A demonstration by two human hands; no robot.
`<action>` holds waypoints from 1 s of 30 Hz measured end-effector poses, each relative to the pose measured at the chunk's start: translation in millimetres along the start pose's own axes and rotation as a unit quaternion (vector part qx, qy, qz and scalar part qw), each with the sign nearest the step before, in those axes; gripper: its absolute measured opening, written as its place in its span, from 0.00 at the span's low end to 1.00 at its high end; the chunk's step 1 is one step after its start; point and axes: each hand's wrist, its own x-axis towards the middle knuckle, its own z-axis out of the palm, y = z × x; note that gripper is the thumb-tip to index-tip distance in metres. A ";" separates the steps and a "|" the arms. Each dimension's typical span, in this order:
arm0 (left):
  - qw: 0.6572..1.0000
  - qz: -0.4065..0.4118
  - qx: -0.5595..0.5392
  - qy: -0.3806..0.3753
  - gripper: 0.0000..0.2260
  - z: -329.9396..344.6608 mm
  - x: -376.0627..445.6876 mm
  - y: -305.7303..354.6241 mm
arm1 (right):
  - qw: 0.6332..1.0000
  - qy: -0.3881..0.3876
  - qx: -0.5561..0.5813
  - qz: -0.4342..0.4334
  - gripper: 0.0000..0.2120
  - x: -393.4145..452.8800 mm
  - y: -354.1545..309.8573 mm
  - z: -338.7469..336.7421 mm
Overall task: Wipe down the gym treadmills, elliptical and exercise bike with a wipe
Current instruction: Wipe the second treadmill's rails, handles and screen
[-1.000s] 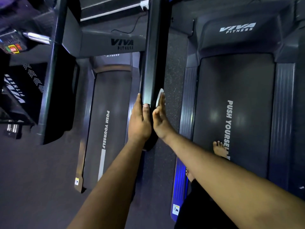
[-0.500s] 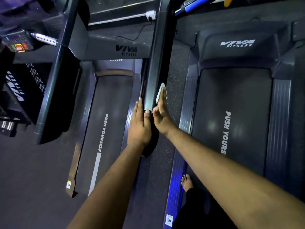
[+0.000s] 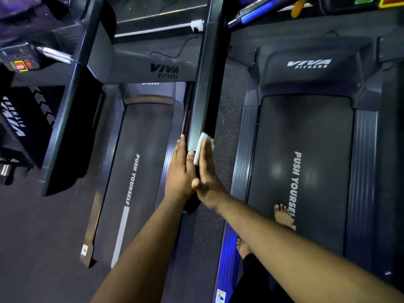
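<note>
Now white wipe (image 3: 200, 149) pressed flat on right face of dark handrail (image 3: 202, 110) under right hand (image 3: 207, 176), fingers straight. Left hand (image 3: 180, 171) flat on rail's opposite side, fingers extended, thumb on top edge. Rail belongs to left treadmill (image 3: 140, 162); right treadmill (image 3: 303, 154) beside it, bare feet (image 3: 283, 216) on its belt.
</note>
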 end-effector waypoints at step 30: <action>1.000 0.000 -0.009 0.001 0.24 1.3 -0.8 -0.3 | 0.995 -0.014 0.076 0.060 0.55 -55.8 -10.9 29.2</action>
